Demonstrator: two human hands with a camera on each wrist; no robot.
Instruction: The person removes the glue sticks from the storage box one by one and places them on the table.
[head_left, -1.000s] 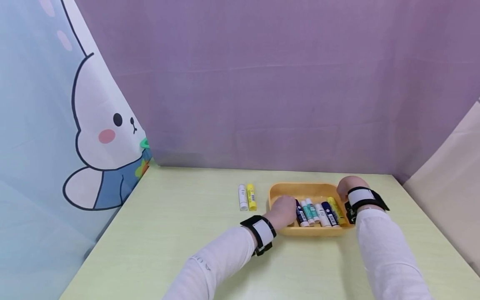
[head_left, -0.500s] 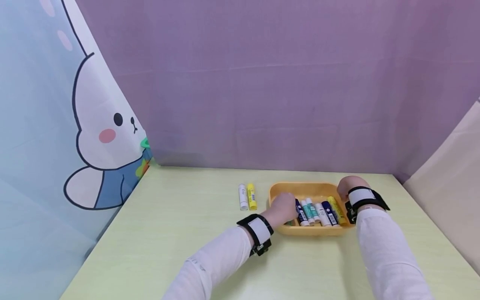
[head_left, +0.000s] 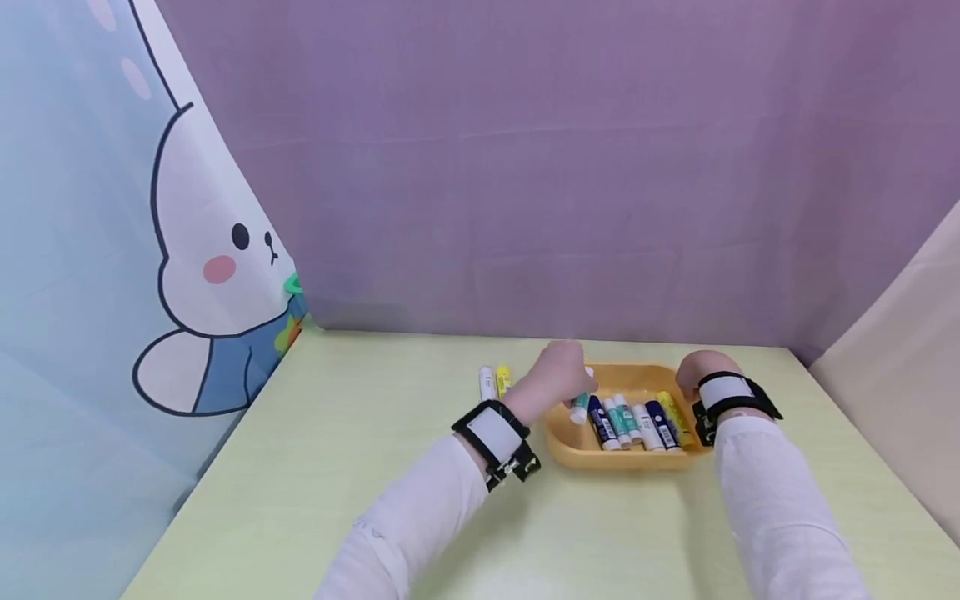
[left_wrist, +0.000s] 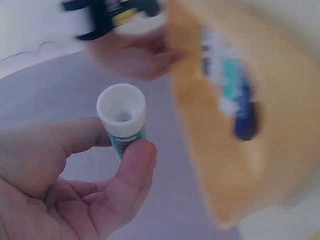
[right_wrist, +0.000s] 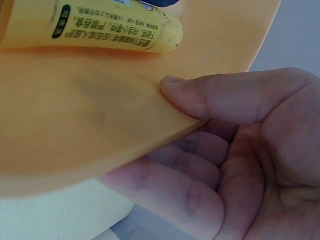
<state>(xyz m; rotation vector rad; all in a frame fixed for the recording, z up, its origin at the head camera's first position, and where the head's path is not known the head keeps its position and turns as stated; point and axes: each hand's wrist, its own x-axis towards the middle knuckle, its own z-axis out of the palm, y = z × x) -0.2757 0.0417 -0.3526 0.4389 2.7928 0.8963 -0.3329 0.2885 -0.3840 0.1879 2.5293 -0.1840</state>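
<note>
My left hand (head_left: 558, 375) pinches a teal and white glue stick (left_wrist: 122, 117) between thumb and fingers, raised over the left end of the orange tray (head_left: 622, 460). In the left wrist view the stick's hollow white end faces the camera. My right hand (right_wrist: 220, 145) grips the tray's right rim, thumb on the inner wall and fingers under the edge. Inside the tray lies a row of glue sticks: a dark blue one (head_left: 603, 423) at the left, teal and white ones, a white one (head_left: 647, 427), another dark blue one (head_left: 663, 426) and a yellow one (right_wrist: 115, 25) nearest my right hand.
Left of the tray, a white glue stick (head_left: 487, 383) and a yellow glue stick (head_left: 503, 379) lie side by side on the pale green table (head_left: 337, 433), partly behind my left hand and wrist. A purple cloth (head_left: 525, 183) hangs along the table's back edge.
My left hand has risen out of the tray with the teal and white glue stick and moved a little left and away from me. The right hand stays on the rim.
</note>
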